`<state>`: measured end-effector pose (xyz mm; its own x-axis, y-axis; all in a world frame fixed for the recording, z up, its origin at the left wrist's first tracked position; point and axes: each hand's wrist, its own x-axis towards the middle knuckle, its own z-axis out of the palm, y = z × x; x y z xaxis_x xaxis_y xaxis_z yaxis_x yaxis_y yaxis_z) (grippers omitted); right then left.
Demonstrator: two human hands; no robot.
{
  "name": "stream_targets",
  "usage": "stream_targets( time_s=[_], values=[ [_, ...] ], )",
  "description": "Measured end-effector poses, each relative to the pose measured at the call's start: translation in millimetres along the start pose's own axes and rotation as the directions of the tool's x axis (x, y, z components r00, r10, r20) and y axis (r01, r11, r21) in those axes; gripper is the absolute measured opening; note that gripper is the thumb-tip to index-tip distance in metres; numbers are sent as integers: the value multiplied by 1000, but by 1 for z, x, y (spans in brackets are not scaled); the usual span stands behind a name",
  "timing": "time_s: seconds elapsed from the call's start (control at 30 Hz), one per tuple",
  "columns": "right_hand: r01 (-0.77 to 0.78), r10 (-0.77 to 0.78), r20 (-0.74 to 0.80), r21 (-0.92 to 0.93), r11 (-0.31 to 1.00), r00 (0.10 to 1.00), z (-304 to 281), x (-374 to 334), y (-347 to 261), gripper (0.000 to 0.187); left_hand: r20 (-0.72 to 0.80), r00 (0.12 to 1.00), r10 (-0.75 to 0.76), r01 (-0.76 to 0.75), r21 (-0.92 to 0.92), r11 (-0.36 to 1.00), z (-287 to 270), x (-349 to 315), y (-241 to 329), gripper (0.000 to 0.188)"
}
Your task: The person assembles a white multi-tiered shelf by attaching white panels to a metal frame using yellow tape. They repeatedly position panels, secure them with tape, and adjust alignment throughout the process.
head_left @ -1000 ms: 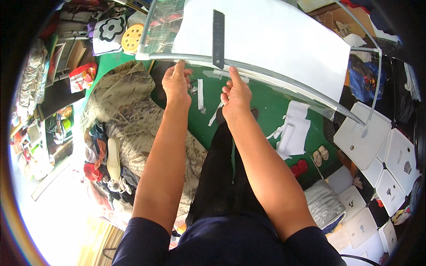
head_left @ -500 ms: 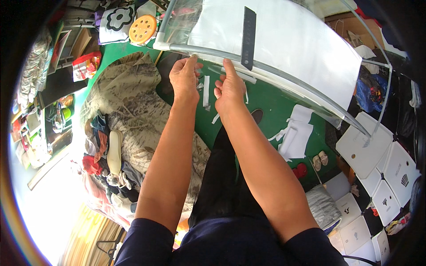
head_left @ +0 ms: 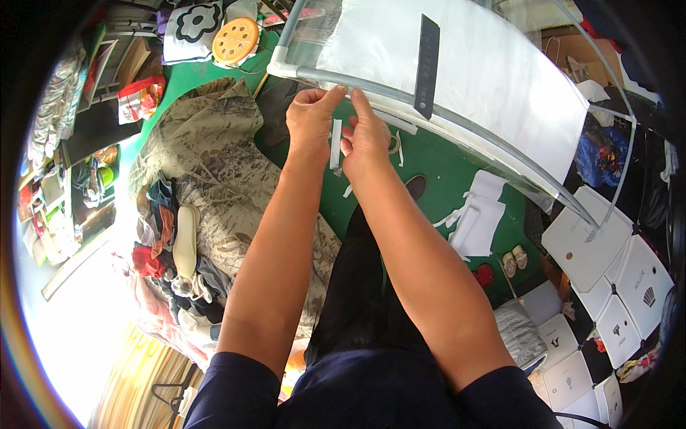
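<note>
A large frame of grey pipe with a white corner joint carries a white panel and clear plastic. Just below the pipe, beside the joint, my left hand is closed in a pinch, thumb up against the frame's lower edge. My right hand is close beside it with thumb raised to the same edge and fingers curled. What either pinch holds is too small to make out. A thin pale ring shows beside my right fingers; whether it is held I cannot tell. A dark ruler-like strip lies across the panel.
On the green floor lie white sheet scraps, a white strip and a camouflage cloth. Clothes are heaped left. A yellow round stool top stands at the far left, and white storage cubes at right.
The frame and its panel have shifted a little to the right. My left hand has moved right and slightly up, so both thumbs are now nearly together at the edge.
</note>
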<state>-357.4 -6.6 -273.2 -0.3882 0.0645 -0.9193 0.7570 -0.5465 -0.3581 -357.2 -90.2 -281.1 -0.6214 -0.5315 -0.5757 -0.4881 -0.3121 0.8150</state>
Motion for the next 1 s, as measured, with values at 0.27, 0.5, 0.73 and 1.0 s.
stream_targets(
  time_s=[0.27,0.5,0.73,1.0],
  values=[
    [49,-42,-40,187,981,998,-56,16,-9,34,-73,995,64,-61,48,997,6,4,-8,24],
    [180,-185,-25,386,905,982,-136,16,-36,23,-39,998,49,-51,-42,998,-3,8,-6,18],
    [268,-309,-3,501,823,951,-211,25,-71,23,34,994,-105,110,-243,964,6,-3,-15,24],
    [291,-364,-22,644,708,931,-273,25,-111,15,235,946,-223,322,-629,707,30,-15,-44,14]
  ],
)
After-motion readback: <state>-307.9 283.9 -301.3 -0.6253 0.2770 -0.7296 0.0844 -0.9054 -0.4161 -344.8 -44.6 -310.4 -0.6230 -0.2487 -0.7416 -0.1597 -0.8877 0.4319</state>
